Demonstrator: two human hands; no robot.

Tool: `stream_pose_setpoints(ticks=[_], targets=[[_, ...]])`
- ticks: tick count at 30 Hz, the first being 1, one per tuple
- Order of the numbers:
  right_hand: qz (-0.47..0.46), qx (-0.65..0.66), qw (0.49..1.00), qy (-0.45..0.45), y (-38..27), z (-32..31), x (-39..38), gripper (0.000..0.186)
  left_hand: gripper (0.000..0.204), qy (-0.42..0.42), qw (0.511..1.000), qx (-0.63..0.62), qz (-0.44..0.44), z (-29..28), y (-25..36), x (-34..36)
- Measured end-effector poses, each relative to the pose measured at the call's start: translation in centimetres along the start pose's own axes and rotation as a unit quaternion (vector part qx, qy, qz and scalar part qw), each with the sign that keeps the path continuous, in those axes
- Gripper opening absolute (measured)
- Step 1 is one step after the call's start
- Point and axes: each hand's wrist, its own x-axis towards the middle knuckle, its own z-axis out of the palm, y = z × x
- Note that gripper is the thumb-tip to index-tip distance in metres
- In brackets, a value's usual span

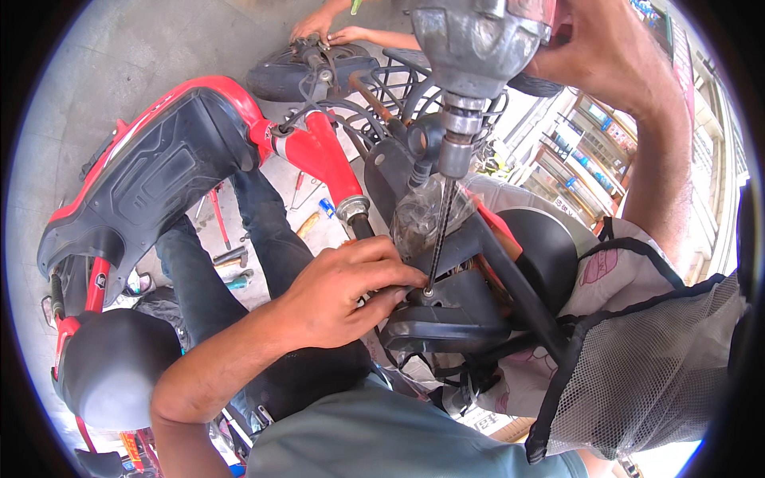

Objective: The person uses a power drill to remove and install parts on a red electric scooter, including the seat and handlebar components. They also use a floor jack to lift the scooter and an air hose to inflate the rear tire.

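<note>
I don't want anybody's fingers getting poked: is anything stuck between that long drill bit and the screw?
Nothing visible stands between them: the long bit runs down to the screw in the black plastic part. The left hand reaches close beside the bit's lower end.

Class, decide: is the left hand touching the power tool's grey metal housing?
Apart: the head view shows the left hand down beside the lower end of the long bit, clear of the grey housing above.

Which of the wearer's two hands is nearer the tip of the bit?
The left hand, close beside the tip of the bit; the right hand is farther up, gripping the drill.
</note>
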Motion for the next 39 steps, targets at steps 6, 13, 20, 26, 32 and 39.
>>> stream_pose_setpoints(ticks=[6, 13, 20, 26, 32, 39], targets=[[0.08, -0.151, 0.985, -0.006, -3.9, -1.7, -1.9, 0.055, 0.065, -0.041, 0.986, 0.159, 0.017, -0.2, 0.9, -1.0], [0.028, -0.127, 0.991, 0.013, -1.5, -0.6, -3.5, 0.055, 0.05, 0.029, 0.956, 0.256, 0.144, 0.8, -1.1, -1.2], [0.007, -0.1, 0.995, 0.018, -0.1, 0.1, -4.6, 0.056, 0.045, 0.021, 0.945, 0.278, 0.17, 0.4, -1.0, -0.8], [-0.042, -0.098, 0.994, 0.031, 0.4, 1.2, -4.3, 0.056, 0.043, 0.035, 0.944, 0.285, 0.161, 0.5, -0.9, -0.8], [-0.043, -0.103, 0.992, 0.064, 0.2, 2.5, -4.9, 0.059, 0.052, 0.022, 0.959, 0.238, 0.153, 0.5, -0.8, -1.0], [0.009, -0.008, 0.991, 0.132, -3.2, 0.7, -2.9, 0.065, 0.04, 0.009, 0.993, -0.12, 0.017, -0.4, -0.9, -0.9]])
